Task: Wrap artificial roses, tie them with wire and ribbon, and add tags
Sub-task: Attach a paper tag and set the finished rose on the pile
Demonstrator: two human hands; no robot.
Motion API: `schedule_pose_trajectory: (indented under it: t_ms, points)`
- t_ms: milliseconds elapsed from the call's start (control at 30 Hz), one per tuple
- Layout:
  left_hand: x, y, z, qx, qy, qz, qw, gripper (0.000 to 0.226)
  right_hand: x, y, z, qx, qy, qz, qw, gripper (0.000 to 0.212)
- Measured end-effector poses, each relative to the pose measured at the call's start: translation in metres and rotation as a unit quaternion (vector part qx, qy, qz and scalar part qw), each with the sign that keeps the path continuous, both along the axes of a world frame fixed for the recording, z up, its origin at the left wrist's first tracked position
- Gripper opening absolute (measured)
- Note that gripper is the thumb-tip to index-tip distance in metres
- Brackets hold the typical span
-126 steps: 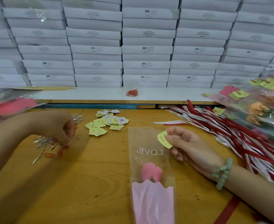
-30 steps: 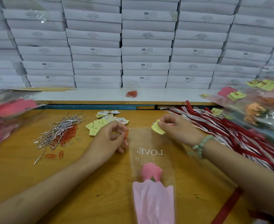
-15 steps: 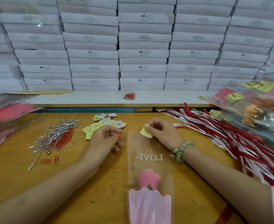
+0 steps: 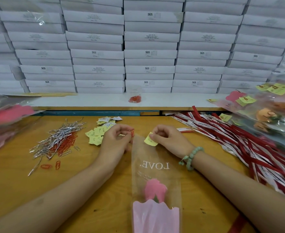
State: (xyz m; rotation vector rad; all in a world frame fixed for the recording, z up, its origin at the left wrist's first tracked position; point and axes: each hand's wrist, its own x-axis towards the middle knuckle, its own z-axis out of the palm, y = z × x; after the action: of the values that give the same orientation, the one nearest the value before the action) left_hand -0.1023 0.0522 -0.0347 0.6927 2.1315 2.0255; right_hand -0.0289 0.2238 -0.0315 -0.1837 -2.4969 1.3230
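Observation:
A pink artificial rose [image 4: 155, 190] lies in a clear sleeve [image 4: 152, 167] printed "LOVE", over pink wrapping paper [image 4: 155, 217], on the wooden table [image 4: 20, 187]. My right hand [image 4: 169, 140] pinches a yellow tag [image 4: 150, 140] against the sleeve's top edge. My left hand [image 4: 116, 142] pinches an orange paper clip [image 4: 132, 132] just left of that edge, close to the tag.
Silver wire ties [image 4: 59, 140] and orange clips [image 4: 67, 143] lie at the left, loose yellow tags [image 4: 98, 133] behind my left hand. Red and white ribbons [image 4: 239, 148] spread at the right, finished wrapped roses [image 4: 269, 118] beyond them. White boxes [image 4: 148, 47] are stacked behind.
My left hand left the clip pile and came to the sleeve's top with an orange clip. My right hand slid the yellow tag up to the sleeve's top edge.

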Motion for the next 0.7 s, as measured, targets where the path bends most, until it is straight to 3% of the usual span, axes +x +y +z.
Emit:
schedule_pose_trajectory:
  t_ms: [133,400,700]
  points:
    - [-0.001,-0.002,-0.002,0.043,0.010,-0.006,0.999,0.022,0.001,0.004,-0.001,-0.078,0.020,0.030,0.996,0.012]
    - [0.002,-0.004,0.000,0.078,0.044,-0.020,0.996,0.015,0.000,0.003,-0.003,-0.047,0.075,0.032,0.996,0.013]
    - [0.004,-0.003,0.002,0.005,0.115,-0.013,0.993,0.012,0.000,-0.007,-0.001,-0.030,0.086,0.047,0.995,0.009]
